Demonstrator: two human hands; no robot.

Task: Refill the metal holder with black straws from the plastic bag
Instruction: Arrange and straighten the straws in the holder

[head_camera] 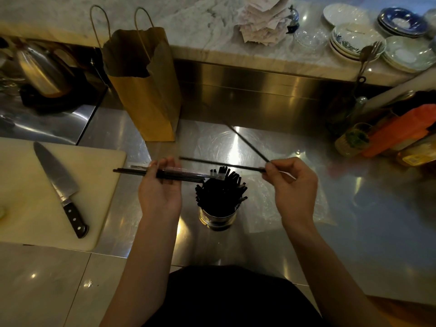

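Hands (160, 192) (292, 185), loose straws (221, 163): two; bag (188, 172), holder (217, 219): one.

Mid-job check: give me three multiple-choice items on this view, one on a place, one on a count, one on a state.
1. The knife lies: A on the cutting board; B in a sink; C on the floor.
2. Black straws pinched by the right hand: A none; B two; C six.
3. The left hand is: A open and flat; B hanging idle; C gripping the plastic bag of straws.
Answers: 1 A, blade and handle both rest on the pale board. 2 B, two thin straws fan out from that pinch. 3 C, it is curled round the clear bag.
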